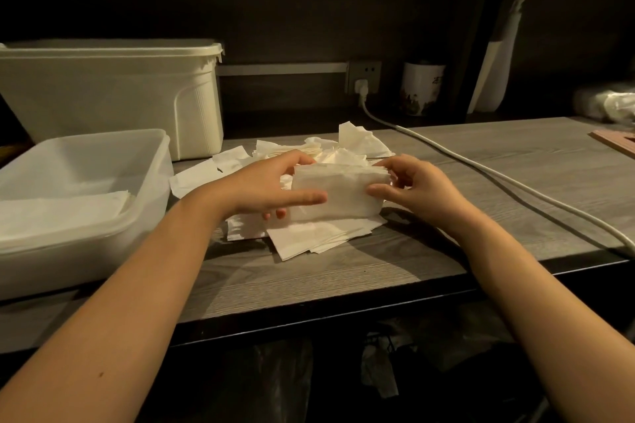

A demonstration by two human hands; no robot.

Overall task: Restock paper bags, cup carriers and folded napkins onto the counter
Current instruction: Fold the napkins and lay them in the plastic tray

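At 9 o'clock on the desk (395,271), a clear tub (86,254) holds flat napkins (62,213). At centre, the left hand (268,185) and right hand (419,189) grip a napkin stack (338,197) by its ends, above loose napkins (309,237). At 3 o'clock, a white cable (515,191) crosses.

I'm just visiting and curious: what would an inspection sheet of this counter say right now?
Surface: grey wood-grain counter, dimly lit.
Job's things: napkin stack held over loose napkins; more napkins in the shallow tub.
Clutter: lidded bin behind the tub; wooden board corner at right.
Hands: left hand and right hand both grip the napkin stack's ends.
Cables: white cable runs from wall socket across the counter.
Surroundings: printed cup and leaning white sheet against dark back wall.
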